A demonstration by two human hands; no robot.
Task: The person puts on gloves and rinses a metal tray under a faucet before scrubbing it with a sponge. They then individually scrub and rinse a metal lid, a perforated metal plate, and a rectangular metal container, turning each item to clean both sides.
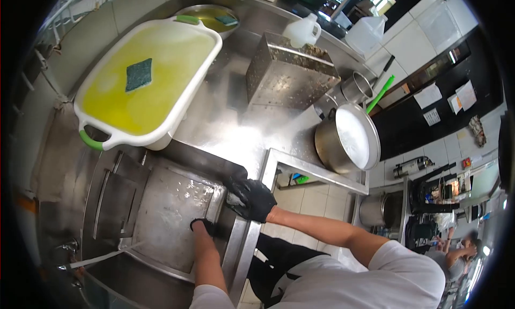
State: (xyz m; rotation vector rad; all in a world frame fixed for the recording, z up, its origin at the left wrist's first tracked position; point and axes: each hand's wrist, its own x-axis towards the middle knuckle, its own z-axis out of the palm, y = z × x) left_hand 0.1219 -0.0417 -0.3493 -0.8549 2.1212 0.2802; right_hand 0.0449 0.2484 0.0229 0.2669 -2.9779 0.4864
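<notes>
A shallow metal tray (163,218) with a raised rim lies in the steel sink, wet and streaked with suds. My left hand (204,226), in a black glove, is at the tray's near right edge and appears closed on the rim; its fingertips are hidden. My right hand (253,199), also black-gloved, is at the sink's edge beside the tray's upper right corner. Its fingers are curled, with something whitish and wet showing at them that I cannot make out. A stream of water (104,255) runs from the tap (65,255) onto the tray.
A white tub (209,57) of yellow liquid holds a green scouring pad (139,75). Behind it stands a metal bowl (232,29). On the steel counter are a metal box (279,78), plastic jugs (303,31) and a large pot (330,140). Another person (456,255) is far right.
</notes>
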